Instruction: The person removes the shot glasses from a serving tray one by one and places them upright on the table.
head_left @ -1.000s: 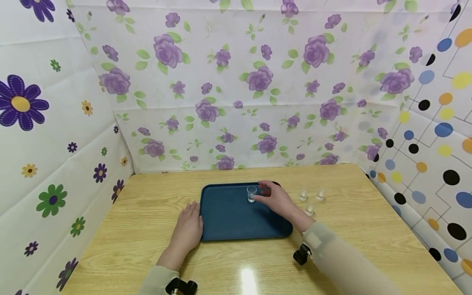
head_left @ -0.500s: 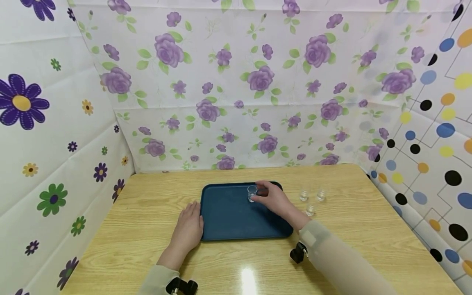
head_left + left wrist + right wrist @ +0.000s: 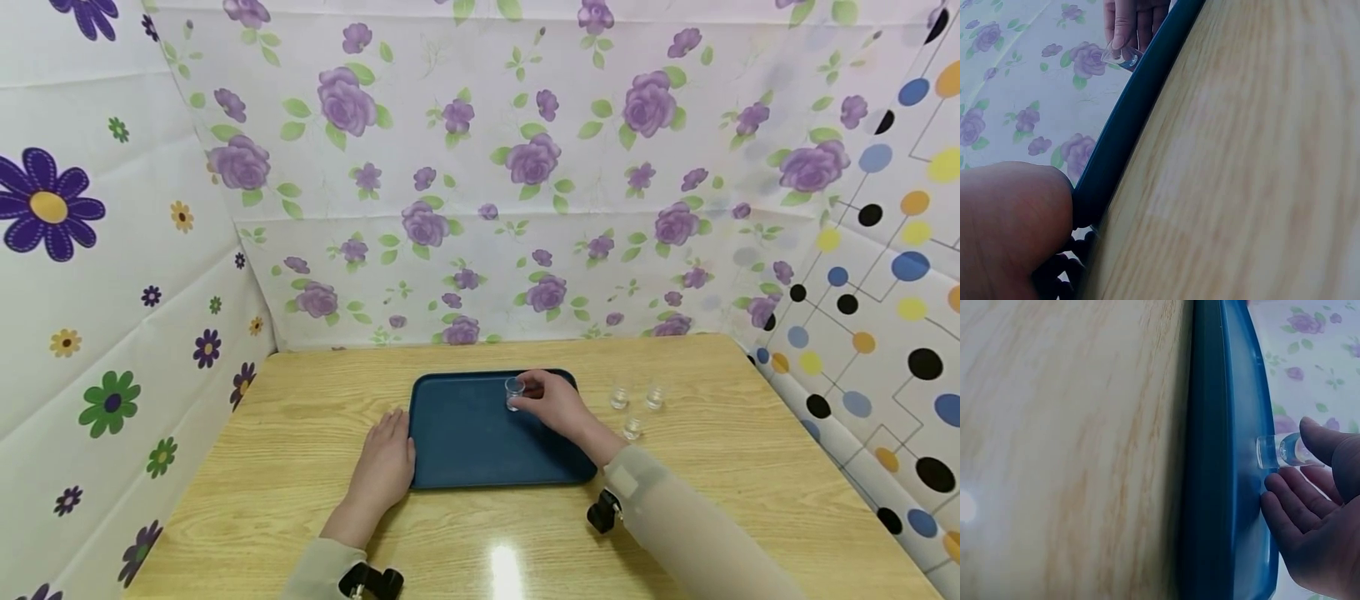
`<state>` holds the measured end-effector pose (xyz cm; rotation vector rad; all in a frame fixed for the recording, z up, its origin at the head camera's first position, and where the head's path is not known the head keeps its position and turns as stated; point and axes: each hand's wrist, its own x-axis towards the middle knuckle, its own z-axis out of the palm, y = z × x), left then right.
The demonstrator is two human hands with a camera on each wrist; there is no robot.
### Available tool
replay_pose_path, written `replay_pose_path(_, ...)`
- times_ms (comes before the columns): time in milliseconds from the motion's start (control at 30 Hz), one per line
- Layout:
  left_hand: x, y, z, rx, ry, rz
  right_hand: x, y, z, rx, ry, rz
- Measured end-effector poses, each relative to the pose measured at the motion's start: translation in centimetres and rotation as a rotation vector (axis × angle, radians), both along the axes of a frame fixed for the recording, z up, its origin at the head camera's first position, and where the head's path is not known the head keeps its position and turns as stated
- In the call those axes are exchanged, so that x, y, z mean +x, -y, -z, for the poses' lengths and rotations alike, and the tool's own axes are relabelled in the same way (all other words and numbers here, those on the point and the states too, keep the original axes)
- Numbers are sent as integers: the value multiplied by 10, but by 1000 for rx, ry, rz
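Note:
A small clear shot glass (image 3: 513,395) stands upright on the dark blue tray (image 3: 465,442), right of its middle and toward the back. My right hand (image 3: 553,403) pinches it from the right between thumb and fingers. In the right wrist view the thumb (image 3: 1319,440) lies against the glass (image 3: 1269,452), with the other fingers partly behind it. My left hand (image 3: 386,462) rests with straight fingers along the tray's left edge. The left wrist view shows only part of that hand (image 3: 1016,219) beside the tray rim (image 3: 1129,119).
Three more clear shot glasses stand on the wooden table (image 3: 300,433) right of the tray: one at the back left (image 3: 618,397), one at the back right (image 3: 655,397), one nearer (image 3: 632,428). Flowered sheets (image 3: 420,275) rise behind the table; a dotted one (image 3: 862,342) hangs on the right.
The fingers of my right hand have closed in on the shot glass, and the right forearm has shifted slightly left. My left hand stays at the tray's edge.

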<state>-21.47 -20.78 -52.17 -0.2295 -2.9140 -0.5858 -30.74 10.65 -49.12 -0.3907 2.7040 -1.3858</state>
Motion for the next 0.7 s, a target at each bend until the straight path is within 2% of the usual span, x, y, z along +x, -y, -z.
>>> replay_pose_path(700,0,0,0,6,0,-3,6,3,-2,7,-20,20)
